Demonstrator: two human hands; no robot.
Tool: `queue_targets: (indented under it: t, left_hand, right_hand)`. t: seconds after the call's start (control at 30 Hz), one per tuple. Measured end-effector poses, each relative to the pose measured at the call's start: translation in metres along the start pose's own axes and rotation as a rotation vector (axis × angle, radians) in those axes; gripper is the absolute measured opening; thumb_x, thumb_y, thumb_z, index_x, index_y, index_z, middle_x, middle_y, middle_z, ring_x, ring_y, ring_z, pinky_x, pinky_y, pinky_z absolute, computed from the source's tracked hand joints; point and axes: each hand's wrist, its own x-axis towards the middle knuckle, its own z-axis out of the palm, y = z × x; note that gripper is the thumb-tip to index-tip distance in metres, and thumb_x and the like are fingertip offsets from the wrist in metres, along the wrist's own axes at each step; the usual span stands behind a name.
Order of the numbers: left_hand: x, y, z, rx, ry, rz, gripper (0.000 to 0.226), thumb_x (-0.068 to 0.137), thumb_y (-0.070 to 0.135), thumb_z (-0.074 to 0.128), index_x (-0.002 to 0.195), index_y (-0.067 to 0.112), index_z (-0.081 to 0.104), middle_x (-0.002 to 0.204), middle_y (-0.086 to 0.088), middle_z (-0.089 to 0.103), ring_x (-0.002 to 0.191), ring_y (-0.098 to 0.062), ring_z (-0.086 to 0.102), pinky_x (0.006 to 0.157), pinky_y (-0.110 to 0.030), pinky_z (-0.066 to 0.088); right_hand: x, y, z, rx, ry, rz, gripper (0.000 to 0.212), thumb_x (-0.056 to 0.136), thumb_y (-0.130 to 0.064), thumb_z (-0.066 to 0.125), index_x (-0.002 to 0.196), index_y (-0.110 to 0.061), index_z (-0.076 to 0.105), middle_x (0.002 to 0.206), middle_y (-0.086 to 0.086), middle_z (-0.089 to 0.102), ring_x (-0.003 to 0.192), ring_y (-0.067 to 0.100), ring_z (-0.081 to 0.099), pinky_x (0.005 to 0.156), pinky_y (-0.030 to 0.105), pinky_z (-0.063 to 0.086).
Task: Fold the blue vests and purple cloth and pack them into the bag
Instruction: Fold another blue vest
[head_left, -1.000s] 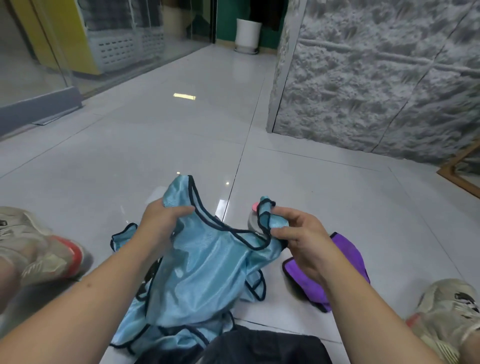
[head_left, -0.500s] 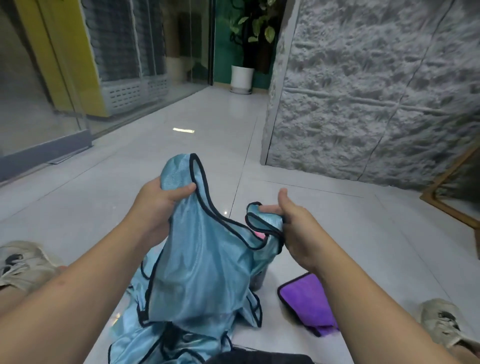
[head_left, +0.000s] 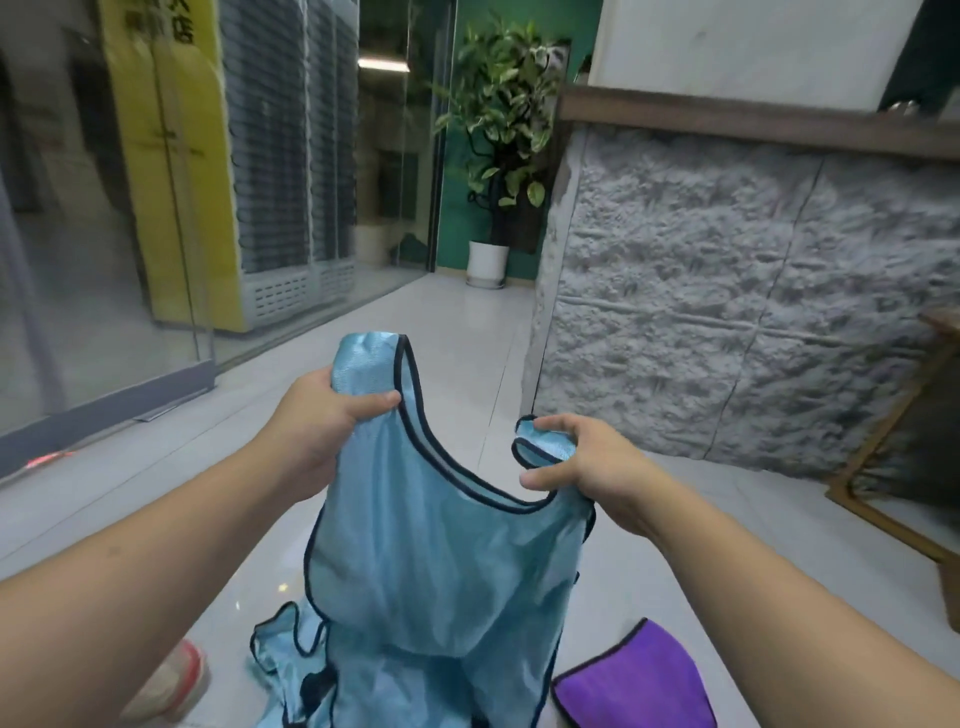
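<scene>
A light blue vest (head_left: 441, 566) with dark trim hangs in the air in front of me, held up by its two shoulder straps. My left hand (head_left: 322, 421) grips the left strap, and my right hand (head_left: 587, 462) pinches the right strap. Its hem drapes onto more blue vest fabric (head_left: 283, 654) bunched on the floor below. The purple cloth (head_left: 644, 686) lies flat on the floor at the lower right, under my right forearm. No bag shows in this view.
I sit on a pale tiled floor (head_left: 156, 499). A shoe (head_left: 171, 686) lies at the lower left. A grey stone-faced counter (head_left: 727, 312) stands to the right, a wooden frame (head_left: 893, 467) beside it. Glass doors (head_left: 104, 260) are on the left and a potted plant (head_left: 493, 208) stands far ahead.
Both hands have lifted the vest higher and spread its straps apart, so it hangs open. My view has tilted upward; the purple cloth now sits lower in the frame.
</scene>
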Motion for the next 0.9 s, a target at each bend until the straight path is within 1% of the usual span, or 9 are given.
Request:
queue_targets:
  t: [0.07,0.17,0.27,0.4,0.53,0.63,0.7,0.8,0.9]
  left_hand:
    - [-0.004,0.009,0.001,-0.011,-0.007,0.019,0.026,0.089,-0.001,0.074,0.114,0.007,0.072,0.107,-0.016,0.079,0.095,-0.036,0.077,0.081,-0.045,0.061]
    - [-0.012,0.008,0.002,-0.039,-0.033,0.017,0.028,0.090,0.000,0.073,0.117,0.007,0.071,0.108,-0.016,0.079,0.096,-0.037,0.077,0.081,-0.045,0.060]
    - [-0.020,-0.004,0.004,-0.035,-0.041,-0.014,0.025,0.091,0.001,0.072,0.116,0.005,0.072,0.107,-0.018,0.078,0.096,-0.038,0.077,0.082,-0.045,0.061]
    - [-0.023,-0.009,0.008,-0.022,-0.041,-0.030,0.023,0.092,0.002,0.072,0.115,0.007,0.073,0.109,-0.018,0.078,0.097,-0.038,0.077,0.086,-0.048,0.060]
    - [-0.025,0.002,0.013,-0.086,-0.059,-0.032,0.022,0.094,0.005,0.071,0.116,0.004,0.071,0.109,-0.020,0.077,0.090,-0.035,0.077,0.071,-0.042,0.065]
    - [-0.027,0.007,0.015,-0.080,-0.093,-0.010,0.025,0.094,0.008,0.071,0.119,0.004,0.071,0.110,-0.020,0.077,0.094,-0.035,0.077,0.075,-0.042,0.064]
    - [-0.028,0.008,0.016,-0.073,-0.104,-0.008,0.025,0.095,0.010,0.070,0.119,0.003,0.071,0.111,-0.021,0.077,0.095,-0.036,0.076,0.079,-0.043,0.063]
    - [-0.029,0.008,0.018,-0.107,-0.087,-0.013,0.025,0.098,0.010,0.063,0.118,-0.002,0.070,0.108,-0.022,0.076,0.090,-0.036,0.073,0.081,-0.042,0.061]
    - [-0.033,0.010,0.019,-0.225,-0.107,-0.066,0.027,0.091,0.012,0.055,0.106,0.000,0.074,0.095,-0.020,0.072,0.084,-0.034,0.068,0.082,-0.043,0.054]
  right_hand:
    - [-0.003,-0.009,-0.007,-0.156,0.102,-0.032,0.059,0.072,-0.012,0.091,0.121,-0.032,0.067,0.122,0.003,0.062,0.108,0.022,0.063,0.084,0.032,0.056]
    - [-0.003,-0.013,-0.015,-0.186,0.205,-0.065,0.022,0.093,-0.009,0.066,0.103,-0.026,0.075,0.105,0.009,0.073,0.088,0.024,0.069,0.071,0.032,0.053]
    - [-0.007,-0.009,-0.022,0.043,0.108,-0.069,0.027,0.098,-0.001,0.052,0.092,-0.009,0.077,0.090,0.025,0.075,0.076,0.028,0.065,0.071,0.039,0.051]
    - [-0.014,-0.014,-0.035,0.308,0.029,-0.079,0.035,0.097,0.012,0.042,0.100,0.000,0.075,0.087,0.017,0.073,0.077,0.026,0.065,0.074,0.036,0.054]
    - [-0.015,-0.024,-0.045,0.625,0.006,-0.063,0.029,0.100,0.002,0.049,0.104,-0.001,0.078,0.098,0.018,0.074,0.085,0.029,0.069,0.091,0.042,0.056]
    - [-0.019,-0.025,-0.049,0.754,-0.026,-0.056,0.030,0.102,-0.010,0.051,0.108,-0.003,0.080,0.103,0.014,0.076,0.088,0.026,0.071,0.095,0.041,0.056]
    - [-0.024,-0.026,-0.050,0.841,-0.039,-0.048,0.035,0.101,-0.013,0.049,0.098,-0.003,0.082,0.101,0.016,0.076,0.090,0.029,0.070,0.098,0.044,0.054]
    - [-0.032,-0.030,-0.050,0.897,-0.054,-0.052,0.039,0.096,-0.012,0.045,0.075,-0.005,0.077,0.085,0.014,0.071,0.078,0.028,0.067,0.086,0.043,0.055]
    - [-0.037,-0.038,-0.048,0.953,-0.108,-0.055,0.036,0.089,-0.008,0.040,0.056,-0.011,0.053,0.065,0.006,0.051,0.056,0.020,0.051,0.066,0.035,0.048]
